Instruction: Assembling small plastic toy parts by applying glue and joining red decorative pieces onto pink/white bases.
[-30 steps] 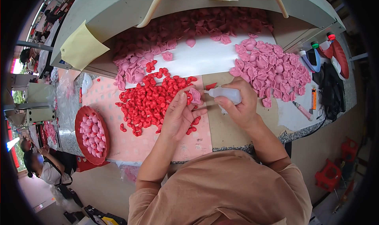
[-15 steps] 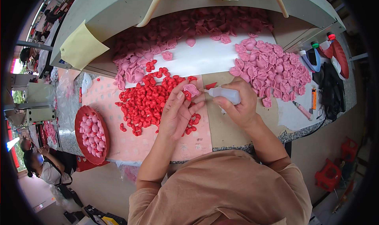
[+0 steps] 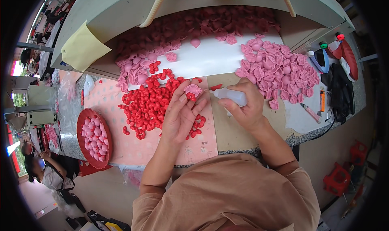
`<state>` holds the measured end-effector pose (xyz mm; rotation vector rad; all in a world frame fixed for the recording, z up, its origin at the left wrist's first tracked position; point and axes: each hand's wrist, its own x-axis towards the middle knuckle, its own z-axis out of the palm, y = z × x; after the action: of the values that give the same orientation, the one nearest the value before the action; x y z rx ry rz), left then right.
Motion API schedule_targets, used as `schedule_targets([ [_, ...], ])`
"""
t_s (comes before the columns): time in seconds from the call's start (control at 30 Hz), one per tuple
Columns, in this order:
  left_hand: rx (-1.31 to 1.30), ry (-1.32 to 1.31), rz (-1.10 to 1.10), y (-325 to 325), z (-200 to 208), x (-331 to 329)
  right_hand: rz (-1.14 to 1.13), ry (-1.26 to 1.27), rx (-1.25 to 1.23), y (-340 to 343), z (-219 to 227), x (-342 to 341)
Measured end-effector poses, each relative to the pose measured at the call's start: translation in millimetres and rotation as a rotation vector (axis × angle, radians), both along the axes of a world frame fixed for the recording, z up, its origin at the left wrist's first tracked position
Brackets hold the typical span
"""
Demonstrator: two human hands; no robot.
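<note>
My left hand (image 3: pixel 180 117) is palm up, its fingers gripping a small pink cup-shaped piece (image 3: pixel 193 89) with a red part (image 3: pixel 191 96) against its lower side. In my right hand (image 3: pixel 250 108) is a translucent squeeze bottle (image 3: pixel 231 96), lying nearly level, its thin tip pointing left at the pink piece with a small gap between them. Under and left of my left hand spreads a heap of glossy red pieces (image 3: pixel 148 103). Beyond my right hand lies a pile of pink cup-shaped pieces (image 3: pixel 283 71).
A red basket (image 3: pixel 104 127) of pink pieces stands at the left. More pink pieces (image 3: pixel 170 30) lie under the grey hood (image 3: pixel 121 8). A pink-handled tool (image 3: pixel 311 113), an orange cutter (image 3: pixel 322 101) and bottles (image 3: pixel 322 61) are at the right. A person (image 3: pixel 48 168) sits far left.
My left hand has shifted slightly left with the pink piece, widening the gap to the bottle tip. My right hand has hardly moved.
</note>
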<state>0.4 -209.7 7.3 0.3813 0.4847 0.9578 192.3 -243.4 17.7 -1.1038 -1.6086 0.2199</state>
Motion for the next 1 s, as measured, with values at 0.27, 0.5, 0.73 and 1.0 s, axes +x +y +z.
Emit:
schedule_targets([
  [0.27,-0.017,-0.014,0.0,1.2,-0.3,-0.6,0.012,0.028,-0.017,-0.2,-0.9,-0.2],
  [0.5,-0.021,-0.025,0.012,0.5,0.6,0.0,0.0,-0.005,-0.006,0.0,-0.5,-1.3],
  [0.73,-0.035,-0.029,0.024,0.7,-1.2,0.8,0.007,0.023,-0.003,-1.2,1.4,-1.5],
  [1.0,-0.026,-0.016,0.02,0.5,-2.0,1.0,0.001,0.006,0.003,-0.2,-1.9,-2.2],
])
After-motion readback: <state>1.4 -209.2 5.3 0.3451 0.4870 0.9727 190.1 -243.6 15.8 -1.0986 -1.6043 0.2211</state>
